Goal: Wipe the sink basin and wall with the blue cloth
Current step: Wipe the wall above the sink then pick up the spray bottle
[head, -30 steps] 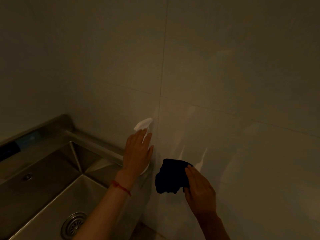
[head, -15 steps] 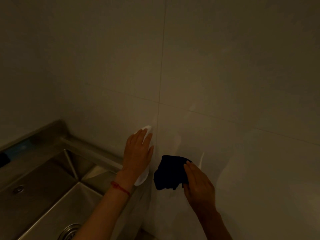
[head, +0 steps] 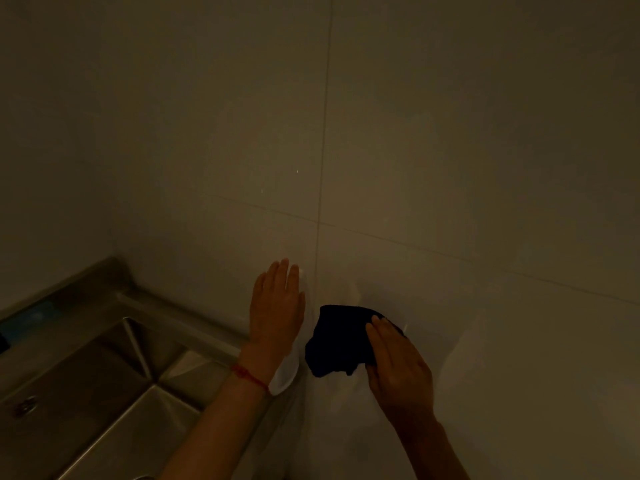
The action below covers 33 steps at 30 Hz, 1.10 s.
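Observation:
The dark blue cloth (head: 337,339) is bunched and pressed against the pale tiled wall (head: 450,168) low in the view, just right of a vertical grout line. My right hand (head: 398,368) grips its right side with the fingers on top of it. To the left, my left hand (head: 277,306) lies with its back to me over a white bottle (head: 285,375); only the bottle's rounded end below the wrist and a sliver at the fingertips show. The steel sink basin (head: 86,393) sits at the lower left.
The sink's raised steel rim (head: 180,317) runs along the wall up to my left wrist. A blue item (head: 31,318) lies on the ledge at the far left edge. A small round fitting (head: 24,405) sits on the basin's left side. The light is dim.
The view has tilted upward, so the basin's drain has left the frame. The bottle's white nozzle, plain above my left fingers before, is now almost hidden. The cloth stays on the wall.

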Each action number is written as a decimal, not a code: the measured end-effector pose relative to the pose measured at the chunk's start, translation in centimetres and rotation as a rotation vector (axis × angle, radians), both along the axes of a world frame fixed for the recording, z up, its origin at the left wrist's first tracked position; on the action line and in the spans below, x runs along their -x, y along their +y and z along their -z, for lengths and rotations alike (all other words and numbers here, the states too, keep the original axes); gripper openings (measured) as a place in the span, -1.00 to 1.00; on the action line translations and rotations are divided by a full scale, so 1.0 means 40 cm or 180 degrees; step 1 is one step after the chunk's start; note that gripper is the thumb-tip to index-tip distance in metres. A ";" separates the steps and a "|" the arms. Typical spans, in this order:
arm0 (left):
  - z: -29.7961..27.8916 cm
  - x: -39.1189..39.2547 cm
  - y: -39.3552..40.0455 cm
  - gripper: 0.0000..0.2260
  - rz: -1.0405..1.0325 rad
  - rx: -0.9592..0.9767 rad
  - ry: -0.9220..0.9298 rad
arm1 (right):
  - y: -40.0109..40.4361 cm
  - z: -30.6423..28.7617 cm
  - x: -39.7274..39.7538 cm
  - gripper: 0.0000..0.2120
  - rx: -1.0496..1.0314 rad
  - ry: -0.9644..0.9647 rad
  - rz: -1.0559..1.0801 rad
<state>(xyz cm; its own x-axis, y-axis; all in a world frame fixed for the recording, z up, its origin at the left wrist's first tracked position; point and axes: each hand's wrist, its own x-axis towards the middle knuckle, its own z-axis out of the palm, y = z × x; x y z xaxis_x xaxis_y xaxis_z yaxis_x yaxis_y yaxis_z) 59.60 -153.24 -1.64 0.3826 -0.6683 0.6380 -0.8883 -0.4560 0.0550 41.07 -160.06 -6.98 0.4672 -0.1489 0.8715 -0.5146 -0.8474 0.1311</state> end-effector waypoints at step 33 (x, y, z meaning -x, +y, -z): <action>0.064 -0.095 -0.013 -0.50 0.0949 0.0283 -0.0654 | -0.024 0.014 -0.031 -0.71 -0.0051 -0.0126 -0.0077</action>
